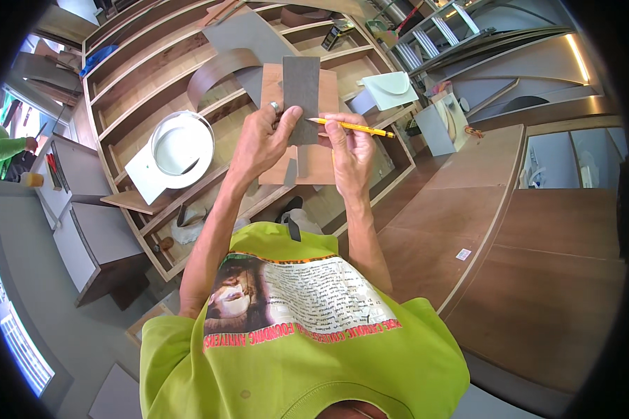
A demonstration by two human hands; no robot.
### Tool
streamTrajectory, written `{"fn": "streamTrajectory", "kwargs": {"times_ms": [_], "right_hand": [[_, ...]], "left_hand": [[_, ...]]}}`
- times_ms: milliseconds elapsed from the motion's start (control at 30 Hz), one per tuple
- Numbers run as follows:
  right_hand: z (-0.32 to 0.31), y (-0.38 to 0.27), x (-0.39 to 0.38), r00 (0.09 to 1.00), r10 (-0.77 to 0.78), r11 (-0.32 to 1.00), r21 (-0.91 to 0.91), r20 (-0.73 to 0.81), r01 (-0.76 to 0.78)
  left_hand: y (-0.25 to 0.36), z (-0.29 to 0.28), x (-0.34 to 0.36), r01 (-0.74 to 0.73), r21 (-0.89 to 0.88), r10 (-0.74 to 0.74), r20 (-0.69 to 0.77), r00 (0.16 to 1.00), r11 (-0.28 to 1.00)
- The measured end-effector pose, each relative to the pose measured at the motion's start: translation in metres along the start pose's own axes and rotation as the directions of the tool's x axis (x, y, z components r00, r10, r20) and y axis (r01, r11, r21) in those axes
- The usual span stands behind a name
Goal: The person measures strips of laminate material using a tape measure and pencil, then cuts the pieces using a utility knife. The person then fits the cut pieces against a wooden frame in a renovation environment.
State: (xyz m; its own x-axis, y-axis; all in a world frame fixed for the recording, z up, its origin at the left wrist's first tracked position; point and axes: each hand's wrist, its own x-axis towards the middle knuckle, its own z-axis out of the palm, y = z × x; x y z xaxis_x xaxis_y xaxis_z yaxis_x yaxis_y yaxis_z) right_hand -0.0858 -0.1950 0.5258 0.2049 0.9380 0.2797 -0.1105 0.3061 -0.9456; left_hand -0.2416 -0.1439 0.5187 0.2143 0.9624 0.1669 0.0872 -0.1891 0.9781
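Note:
My left hand (260,142) grips a dark grey rectangular strip (301,84), with its thumb lying on the strip's face. In my right hand (353,159) is a yellow pencil (363,128), closed between thumb and fingers, its tip at the strip's right edge near my left thumb. Under the strip lies a light brown wooden board (329,87). Small grey offcuts (291,171) rest on the board's near part. My left fingers are partly hidden behind the strip.
A large wooden frame (143,87) with several slats spreads below. On it are a white round container (182,143), a curved brown strip (220,68) and a white panel (389,89). Brown panels (440,202) lie right; a ladder (437,38) stands far right. Another person's green sleeve (3,150) shows left.

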Motion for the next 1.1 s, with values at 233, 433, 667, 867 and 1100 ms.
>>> {"fn": "streamTrajectory", "kwargs": {"times_ms": [233, 433, 667, 867, 1100], "right_hand": [[0.01, 0.0, 0.006, 1.0, -0.018, 1.0, 0.006, -0.003, 0.018], [0.015, 0.006, 0.011, 0.998, -0.048, 0.999, -0.021, 0.039, 0.049], [0.026, 0.006, 0.017, 0.999, 0.038, 0.999, 0.03, 0.036, -0.039], [0.034, 0.006, 0.021, 0.999, 0.03, 0.999, 0.025, 0.042, -0.031], [0.036, 0.013, 0.026, 0.998, 0.036, 0.997, 0.059, 0.053, -0.039]], "left_hand": [[0.006, -0.013, 0.005, -0.013, 0.047, 0.012, 0.009, 1.0, 0.999], [0.015, -0.022, 0.008, -0.03, 0.019, 0.03, -0.032, 0.999, 0.999], [0.002, -0.03, 0.018, -0.019, -0.018, 0.018, -0.041, 0.999, 1.0], [0.001, -0.038, 0.027, -0.028, -0.016, 0.027, -0.04, 0.999, 0.999], [-0.004, -0.043, 0.039, -0.044, 0.001, 0.044, -0.044, 0.998, 0.999]]}}
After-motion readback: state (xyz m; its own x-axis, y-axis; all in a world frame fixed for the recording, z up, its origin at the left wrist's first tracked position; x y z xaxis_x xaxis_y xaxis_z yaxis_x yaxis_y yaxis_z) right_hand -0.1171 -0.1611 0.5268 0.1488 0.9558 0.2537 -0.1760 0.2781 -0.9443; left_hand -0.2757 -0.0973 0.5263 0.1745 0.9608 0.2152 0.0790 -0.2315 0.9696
